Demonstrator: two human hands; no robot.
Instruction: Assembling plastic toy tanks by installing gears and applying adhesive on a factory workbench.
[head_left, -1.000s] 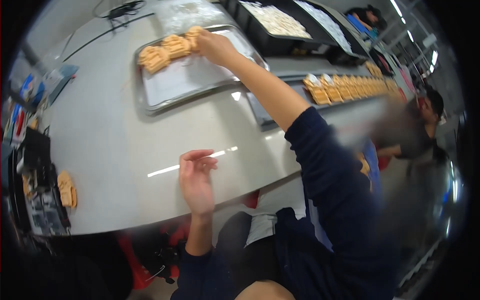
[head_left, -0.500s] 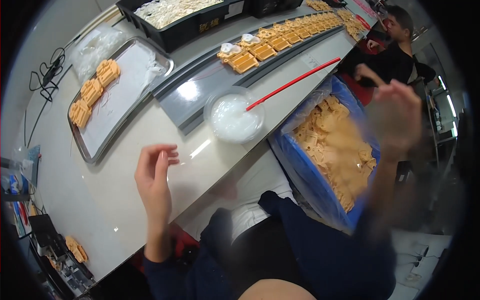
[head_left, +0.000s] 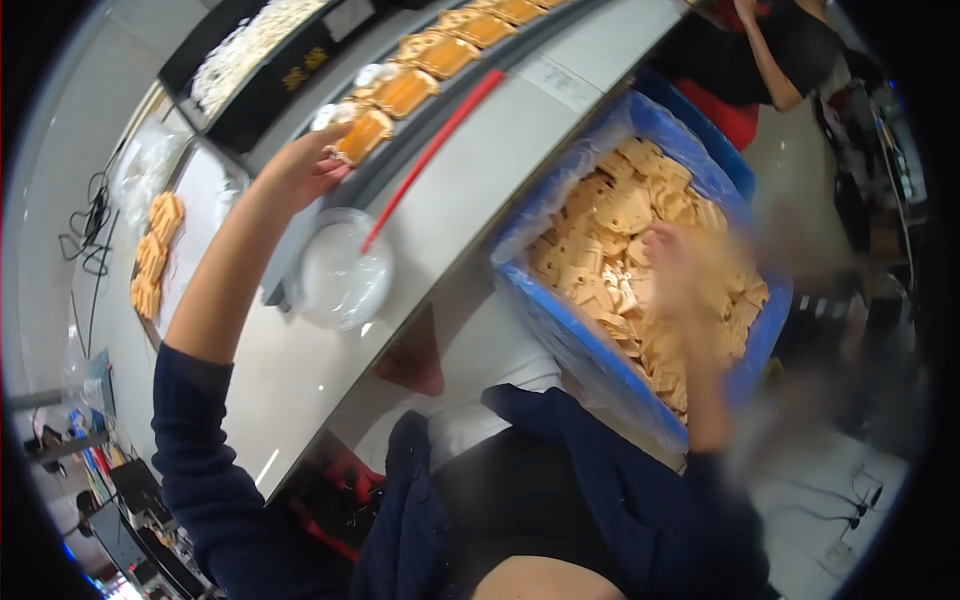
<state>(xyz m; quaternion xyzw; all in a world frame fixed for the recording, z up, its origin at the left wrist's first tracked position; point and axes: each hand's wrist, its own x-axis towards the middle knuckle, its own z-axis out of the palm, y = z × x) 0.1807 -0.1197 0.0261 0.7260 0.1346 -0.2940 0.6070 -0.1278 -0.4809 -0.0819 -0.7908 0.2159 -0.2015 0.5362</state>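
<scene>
At the near end of a row of orange plastic housings, my left hand (head_left: 305,168) has its thumb and fingers closed round the edge of the nearest housing (head_left: 364,137). White pieces (head_left: 378,75) sit on the first housings. Over the blue-lined bin (head_left: 540,300), my right hand (head_left: 675,262) is smeared by motion, so its fingers do not read clearly. Loose pale orange plastic parts (head_left: 618,207) fill that bin. Between the hands, a clear round tub (head_left: 345,275) of whitish contents stands on the table, a red stick (head_left: 432,160) leaning out of it.
A metal tray (head_left: 222,200) with several orange housings (head_left: 152,255) lies at the left. Behind it is a black crate (head_left: 290,75) of small white pieces. The grey rail (head_left: 420,150) runs along the table. Another person's arm (head_left: 768,60) shows at the far right.
My left hand has reached forward from above the table to the nearest housing in the row. My right hand has come down and leftward over the bin. The view has shifted rightward.
</scene>
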